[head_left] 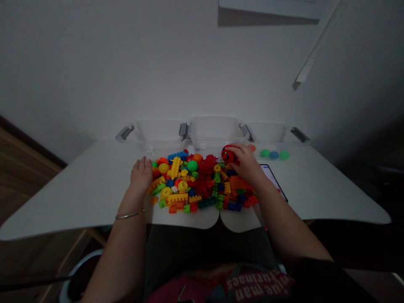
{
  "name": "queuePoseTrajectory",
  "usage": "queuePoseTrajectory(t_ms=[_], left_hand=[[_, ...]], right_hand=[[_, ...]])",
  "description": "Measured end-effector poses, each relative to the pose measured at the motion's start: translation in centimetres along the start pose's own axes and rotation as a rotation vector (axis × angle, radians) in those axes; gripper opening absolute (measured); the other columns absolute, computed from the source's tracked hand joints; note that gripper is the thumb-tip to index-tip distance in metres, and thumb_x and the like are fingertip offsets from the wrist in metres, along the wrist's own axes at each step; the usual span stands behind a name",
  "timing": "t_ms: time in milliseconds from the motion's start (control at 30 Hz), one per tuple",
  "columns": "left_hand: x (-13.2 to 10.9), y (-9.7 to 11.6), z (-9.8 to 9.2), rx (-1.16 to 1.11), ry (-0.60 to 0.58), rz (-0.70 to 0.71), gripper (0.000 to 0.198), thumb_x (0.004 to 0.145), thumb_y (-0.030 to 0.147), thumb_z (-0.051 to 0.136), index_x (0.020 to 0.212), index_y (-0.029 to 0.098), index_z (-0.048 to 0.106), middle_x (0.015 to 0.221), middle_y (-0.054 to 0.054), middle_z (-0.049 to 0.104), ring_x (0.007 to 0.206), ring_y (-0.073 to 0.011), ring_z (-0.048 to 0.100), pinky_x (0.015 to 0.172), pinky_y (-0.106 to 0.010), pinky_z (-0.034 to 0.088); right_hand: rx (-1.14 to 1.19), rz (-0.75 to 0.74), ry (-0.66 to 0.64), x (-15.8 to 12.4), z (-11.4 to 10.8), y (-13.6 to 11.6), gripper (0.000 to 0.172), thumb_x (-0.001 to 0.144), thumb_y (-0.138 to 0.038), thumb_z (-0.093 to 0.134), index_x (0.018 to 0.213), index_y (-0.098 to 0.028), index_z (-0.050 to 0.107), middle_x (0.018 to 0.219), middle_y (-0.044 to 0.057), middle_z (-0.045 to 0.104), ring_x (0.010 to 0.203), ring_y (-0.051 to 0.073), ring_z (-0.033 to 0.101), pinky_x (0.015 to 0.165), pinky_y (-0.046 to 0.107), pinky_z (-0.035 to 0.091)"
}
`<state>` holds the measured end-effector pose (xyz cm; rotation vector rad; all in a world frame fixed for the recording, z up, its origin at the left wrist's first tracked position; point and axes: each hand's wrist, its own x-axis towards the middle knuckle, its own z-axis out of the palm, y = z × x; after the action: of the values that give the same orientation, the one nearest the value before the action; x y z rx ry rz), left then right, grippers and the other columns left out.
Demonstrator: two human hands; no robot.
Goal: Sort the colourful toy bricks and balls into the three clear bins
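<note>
Our right hand grips a red-and-black toy, our left hand is open, and careless sweeping could scatter building bricks!

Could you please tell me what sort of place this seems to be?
Probably a room at home: a white table with toy bricks and clear plastic bins, beside a pale wall.

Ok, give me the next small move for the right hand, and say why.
Probably lift the red piece toward the middle clear bin: the right hand has its fingers around that piece at the far edge of the brick pile, and the bin stands just behind it.
</note>
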<state>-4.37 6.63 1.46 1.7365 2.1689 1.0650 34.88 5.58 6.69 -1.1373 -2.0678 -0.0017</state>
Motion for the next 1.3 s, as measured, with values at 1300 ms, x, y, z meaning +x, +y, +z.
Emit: queuePoseTrajectory(t_ms=[1300], left_hand=[[-1.7,0.0,0.8,-0.698,0.117,-0.315,0.052,0.095,0.054,0.037,0.117,0.02,0.071,0.114,-0.009,0.072,0.115,-0.0247,0.065,0.102,-0.04,0.052]], right_hand=[[-0.149,0.65,0.377,4.0,-6.3,10.4,0.058,0.075,-0.044,0.068,0.126,-0.017,0.063,0.124,0.016,0.067,0.112,0.03,0.063,0.098,0.049,0.05]])
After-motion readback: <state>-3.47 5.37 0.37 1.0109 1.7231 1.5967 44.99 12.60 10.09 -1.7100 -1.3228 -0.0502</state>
